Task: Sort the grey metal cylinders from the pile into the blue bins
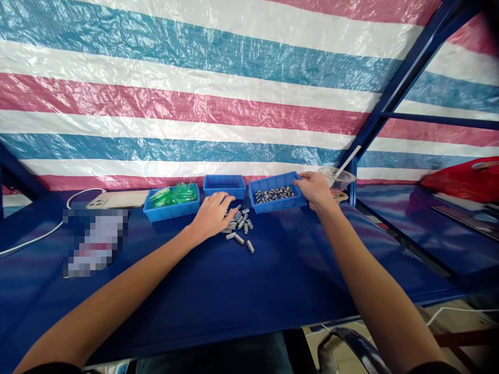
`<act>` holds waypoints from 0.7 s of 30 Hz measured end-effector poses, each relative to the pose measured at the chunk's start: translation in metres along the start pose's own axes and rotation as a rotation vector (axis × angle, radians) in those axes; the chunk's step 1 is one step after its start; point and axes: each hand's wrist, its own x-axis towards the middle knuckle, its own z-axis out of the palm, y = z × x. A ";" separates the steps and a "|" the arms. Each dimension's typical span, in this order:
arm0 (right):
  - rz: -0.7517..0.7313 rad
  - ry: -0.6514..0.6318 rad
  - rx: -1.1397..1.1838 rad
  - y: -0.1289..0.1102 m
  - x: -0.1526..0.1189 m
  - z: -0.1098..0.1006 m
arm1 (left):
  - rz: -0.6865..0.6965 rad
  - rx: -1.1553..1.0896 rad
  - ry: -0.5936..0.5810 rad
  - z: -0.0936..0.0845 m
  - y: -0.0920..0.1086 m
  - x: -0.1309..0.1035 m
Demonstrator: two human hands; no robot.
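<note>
My left hand reaches over a loose pile of short metal cylinders on the blue table, its fingers apart and partly covering the pile's left side. My right hand grips the right end of a blue bin, which holds many small metal parts. That bin looks slightly tilted. Behind the pile stands a second blue bin with no contents visible. Left of my left hand is a third blue bin with green plastic packets inside.
A phone and white cable lie at the left, near a blurred-out item. Behind my right hand stands a clear plastic cup with a white stick. A red bag lies far right. Blue frame posts and a striped sheet close off the back.
</note>
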 end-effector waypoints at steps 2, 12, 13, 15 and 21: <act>-0.015 -0.022 -0.028 -0.010 -0.005 -0.005 | 0.001 -0.015 -0.039 0.006 -0.003 -0.014; -0.231 0.012 -0.382 -0.086 -0.032 0.003 | -0.054 -0.025 -0.124 0.013 -0.002 -0.025; -0.261 0.001 -0.422 -0.091 -0.035 0.005 | -0.058 -0.023 -0.125 0.013 -0.001 -0.025; -0.308 -0.016 -0.506 -0.100 -0.041 0.009 | -0.066 -0.018 -0.123 0.014 -0.001 -0.026; -0.450 -0.041 -0.713 -0.116 -0.054 0.017 | -0.077 -0.011 -0.113 0.017 -0.002 -0.027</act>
